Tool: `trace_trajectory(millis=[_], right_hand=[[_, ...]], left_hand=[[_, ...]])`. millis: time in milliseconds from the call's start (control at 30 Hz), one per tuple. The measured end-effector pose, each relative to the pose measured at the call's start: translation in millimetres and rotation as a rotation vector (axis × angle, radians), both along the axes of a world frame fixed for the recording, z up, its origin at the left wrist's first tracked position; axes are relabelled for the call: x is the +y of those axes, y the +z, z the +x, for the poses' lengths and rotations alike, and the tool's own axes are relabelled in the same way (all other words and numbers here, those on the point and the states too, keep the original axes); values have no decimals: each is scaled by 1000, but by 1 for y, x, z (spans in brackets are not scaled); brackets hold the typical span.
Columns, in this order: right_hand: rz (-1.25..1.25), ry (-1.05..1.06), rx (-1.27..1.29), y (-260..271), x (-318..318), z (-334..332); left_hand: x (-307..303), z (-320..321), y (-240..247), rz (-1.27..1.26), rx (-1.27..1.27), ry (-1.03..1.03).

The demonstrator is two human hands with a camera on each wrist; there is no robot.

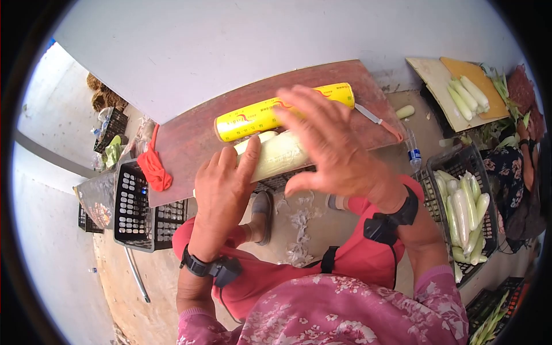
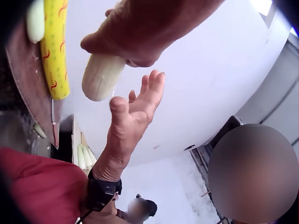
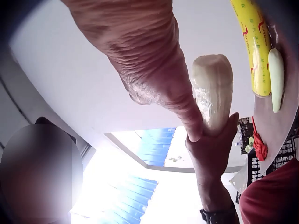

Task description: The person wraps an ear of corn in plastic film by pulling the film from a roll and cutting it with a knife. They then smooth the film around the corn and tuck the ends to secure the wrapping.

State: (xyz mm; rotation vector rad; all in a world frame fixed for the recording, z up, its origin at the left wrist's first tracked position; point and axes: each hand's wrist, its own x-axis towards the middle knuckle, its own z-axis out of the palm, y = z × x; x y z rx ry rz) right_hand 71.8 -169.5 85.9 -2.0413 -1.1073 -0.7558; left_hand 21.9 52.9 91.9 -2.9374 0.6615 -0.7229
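My left hand [image 1: 224, 184] grips one end of a thick, pale vegetable [image 1: 280, 155] with shiny clear film on it. In the left wrist view, the same left hand [image 2: 140, 32] wraps round the vegetable [image 2: 100, 81], whose rounded end sticks out. My right hand [image 1: 339, 146] is spread over its other end, thumb apart; in the left wrist view a gap shows between that hand [image 2: 133, 119] and the vegetable. Behind lies a yellow printed roll [image 1: 259, 118]. Another pale vegetable [image 3: 276, 81] lies beside the roll in the right wrist view.
A red-handled knife [image 1: 382, 122] lies right on the reddish board [image 1: 190, 132], a red cloth [image 1: 153, 167] at its left edge. Black crates stand left [image 1: 133, 201] and right [image 1: 489, 221], the right one holding vegetables. A bottle [image 1: 413, 155] stands near. Another person [image 1: 526, 167] is at far right.
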Motion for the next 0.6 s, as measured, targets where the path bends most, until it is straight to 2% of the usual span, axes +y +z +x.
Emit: trace_trajectory(millis=[33,167,333,433,600], right_hand=[[-76,-7,-37,0,7,-7],[-233,0,-65,-29,30,-4],[-297,-44,25,-51,27,2],[-188,15,232,-59,21,6],[-311,190,566,-50,6,12]], left_hand=[[-4,-1,2,22,67,30],[-5,5,-7,-1,5,-118],[-9,6,-5,89,102,-82],[-9,4,-5,93,133,-88],[-7,0,-8,85,172,-115]])
